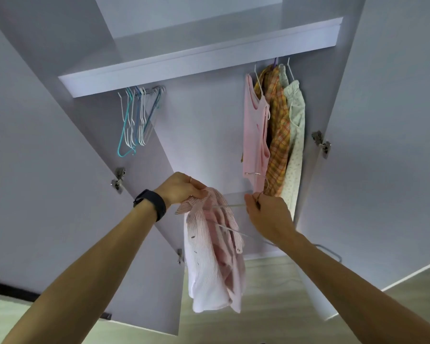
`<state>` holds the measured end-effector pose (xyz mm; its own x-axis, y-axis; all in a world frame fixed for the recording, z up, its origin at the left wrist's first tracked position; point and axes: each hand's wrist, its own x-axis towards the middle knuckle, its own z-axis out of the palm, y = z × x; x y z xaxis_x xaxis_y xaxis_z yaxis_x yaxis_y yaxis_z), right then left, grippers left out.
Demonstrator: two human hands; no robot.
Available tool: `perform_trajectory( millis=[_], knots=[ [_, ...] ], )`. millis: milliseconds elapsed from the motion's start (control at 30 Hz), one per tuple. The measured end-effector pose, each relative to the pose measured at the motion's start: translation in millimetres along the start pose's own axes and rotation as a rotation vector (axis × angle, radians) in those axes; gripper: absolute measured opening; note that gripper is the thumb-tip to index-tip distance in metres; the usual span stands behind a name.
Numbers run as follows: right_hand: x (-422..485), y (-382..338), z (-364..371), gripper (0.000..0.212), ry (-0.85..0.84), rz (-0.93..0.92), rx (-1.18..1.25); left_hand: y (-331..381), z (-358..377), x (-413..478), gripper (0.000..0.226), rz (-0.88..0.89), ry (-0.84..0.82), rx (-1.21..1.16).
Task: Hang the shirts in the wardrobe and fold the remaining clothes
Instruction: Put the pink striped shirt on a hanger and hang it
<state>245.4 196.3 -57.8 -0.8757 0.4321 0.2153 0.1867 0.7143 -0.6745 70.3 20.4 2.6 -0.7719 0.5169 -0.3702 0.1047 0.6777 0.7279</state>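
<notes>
- Shirt [209, 256], pink-striped, hangs between the two hands, below and in front of the open wardrobe [204, 125], its length dropping straight down.
- Left hand [179, 188] pinches the collar; right hand [271, 217] grips the hook end of a white wire hanger [231, 205], whose long axis runs leftward into the shirt.
- The rail is hidden under the shelf [196, 63] lip, above and beyond both hands.
- The free gap lies between the spare hangers [134, 120] and the hung clothes [278, 130]; the right hand is nearer, so it likely lifts the hook.
</notes>
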Motion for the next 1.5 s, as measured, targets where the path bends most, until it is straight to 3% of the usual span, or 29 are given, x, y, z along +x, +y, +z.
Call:
perform_trajectory(
  millis=[167,367,533,700,767,900,933,1000,1100,1200,1333,1500],
  knots=[
    [15,-18,9,0.051,-0.197,0.008,0.073,9,11,-14,0.015,0.077,-0.113,-0.019],
    [24,-18,7,0.046,-0.082,0.159,0.453,12,16,-25,0.016,0.421,-0.015,0.238],
    [36,-19,7,0.047,-0.069,0.097,0.432,28,20,-31,0.028,0.554,0.055,0.707],
    [44,-15,2,0.046,-0.031,0.093,0.484,21,35,-31,0.032,0.613,0.163,0.844],
    [49,-12,-4,0.037,0.076,-0.019,0.384,22,35,-28,0.035,0.622,0.211,0.841],
    [39,1,-11,0.026,0.456,-0.250,0.177,29,21,-20,0.039,0.620,0.359,0.756],
    [33,6,-13,0.021,0.476,-0.279,0.129,33,15,-19,0.040,0.616,0.405,0.734],
    [22,15,-12,0.026,0.284,-0.183,0.044,41,2,-19,0.041,0.621,0.484,0.686],
    [17,25,7,0.016,-0.018,0.054,0.001,55,-12,-21,0.042,0.687,0.582,0.659],
    [26,13,30,0.034,0.046,0.011,-0.011,68,-22,-31,0.038,0.760,0.640,0.640],
    [57,-7,43,0.027,0.061,-0.045,-0.056,74,-43,-43,0.038,0.749,0.694,0.638],
    [97,5,10,0.021,0.138,-0.044,-0.064,30,-85,-64,0.047,0.633,0.685,0.703]
  ],
)
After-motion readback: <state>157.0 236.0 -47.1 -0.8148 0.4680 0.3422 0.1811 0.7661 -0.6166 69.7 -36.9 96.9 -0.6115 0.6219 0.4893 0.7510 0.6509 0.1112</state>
